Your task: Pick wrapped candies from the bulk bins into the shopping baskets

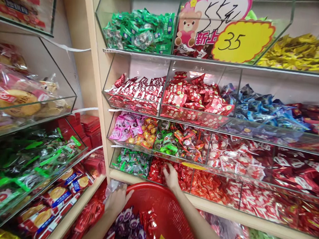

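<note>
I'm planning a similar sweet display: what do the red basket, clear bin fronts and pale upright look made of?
Red basket: probably plastic, softly glossy; one-coloured wall pierced with small holes.
Clear bin fronts: glossy acrylic or glass; candies show through, but I can't tell which.
Pale upright: likely wood or wood-look board, smooth and fairly matt, in even light tan.

Shelving, pale wood: upright post [95,63], ten o'clock; front ledge [251,219], four. Whitish back panel [309,21], two. Transparent bin front [55,108], dark-edged, nine.
</note>
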Available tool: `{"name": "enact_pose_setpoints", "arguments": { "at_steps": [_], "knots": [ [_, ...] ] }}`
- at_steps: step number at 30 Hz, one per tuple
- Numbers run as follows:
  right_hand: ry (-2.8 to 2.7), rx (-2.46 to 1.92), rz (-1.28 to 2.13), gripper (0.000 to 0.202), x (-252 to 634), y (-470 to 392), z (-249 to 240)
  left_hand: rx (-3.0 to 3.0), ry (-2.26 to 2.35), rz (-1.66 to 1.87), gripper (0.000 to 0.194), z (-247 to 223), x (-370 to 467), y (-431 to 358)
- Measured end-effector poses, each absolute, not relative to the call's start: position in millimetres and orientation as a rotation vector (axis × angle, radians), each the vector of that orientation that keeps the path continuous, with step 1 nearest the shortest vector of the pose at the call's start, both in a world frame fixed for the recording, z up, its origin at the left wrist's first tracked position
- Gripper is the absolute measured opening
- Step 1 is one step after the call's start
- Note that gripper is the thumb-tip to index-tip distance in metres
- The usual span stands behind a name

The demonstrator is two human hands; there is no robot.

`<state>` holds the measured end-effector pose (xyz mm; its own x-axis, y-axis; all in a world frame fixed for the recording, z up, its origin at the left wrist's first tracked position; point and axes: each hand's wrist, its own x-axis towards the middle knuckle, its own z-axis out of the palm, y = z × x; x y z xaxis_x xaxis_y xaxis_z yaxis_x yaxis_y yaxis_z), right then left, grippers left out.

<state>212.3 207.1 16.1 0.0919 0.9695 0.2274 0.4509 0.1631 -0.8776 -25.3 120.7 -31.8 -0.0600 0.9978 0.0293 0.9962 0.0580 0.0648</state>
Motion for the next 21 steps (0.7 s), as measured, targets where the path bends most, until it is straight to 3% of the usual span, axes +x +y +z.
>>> {"name": "enact_pose_setpoints", "arguments": {
  "at_steps": [5, 10, 16, 21],
  "knots": [
    [-0.914, -1.135, 1.339, 0.034, 217, 170, 33, 2.112, 2.267, 0.103, 0.058, -27, -23, 120],
    [-0.909, -1.064, 1.763, 0.032, 212, 109, 17, 2.091, 2.280, 0.084, 0.058, -26, -21, 119],
    [-0.988, -1.422, 1.774, 0.028, 196, 95, -55, 2.089, 2.271, 0.058, 0.059, -26, -21, 118],
    [-0.987, -1.456, 1.730, 0.028, 178, 111, -75, 2.096, 2.277, 0.055, 0.060, -25, -21, 118]
  ]
}}
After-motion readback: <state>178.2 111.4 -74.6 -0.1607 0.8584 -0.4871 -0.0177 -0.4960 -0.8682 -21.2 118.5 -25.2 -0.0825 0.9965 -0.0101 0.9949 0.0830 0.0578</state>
